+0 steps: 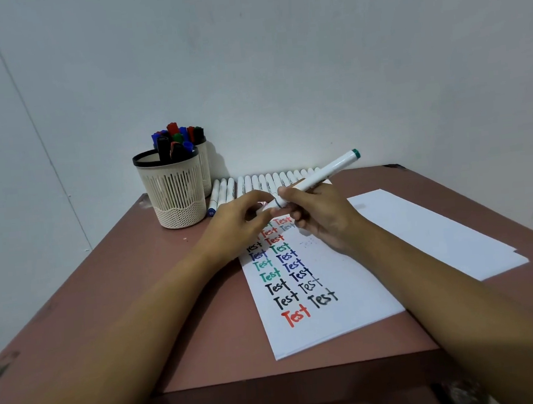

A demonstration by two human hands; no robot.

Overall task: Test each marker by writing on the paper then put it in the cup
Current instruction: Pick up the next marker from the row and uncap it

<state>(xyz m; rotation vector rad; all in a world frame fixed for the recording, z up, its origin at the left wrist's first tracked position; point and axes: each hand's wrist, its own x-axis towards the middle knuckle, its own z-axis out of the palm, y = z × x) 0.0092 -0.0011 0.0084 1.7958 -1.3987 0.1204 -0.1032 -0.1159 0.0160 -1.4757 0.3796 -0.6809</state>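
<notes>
My right hand (321, 219) grips a white marker (320, 174) with a green end, tilted up to the right above the paper (354, 294). My left hand (235, 224) pinches the marker's lower end, and its fingers hide what is there. Rows of the word "Test" in black, red, green and blue cover the paper's left half. A cream slotted cup (174, 190) with a black rim stands at the back left and holds several capped markers. Behind my hands, a row of several white markers (257, 181) lies along the wall.
A second cup (204, 162) with markers stands right behind the first. More blank white sheets (422, 230) lie to the right of the written one. The small brown table (131, 294) ends just in front of my forearms; a pale wall is close behind.
</notes>
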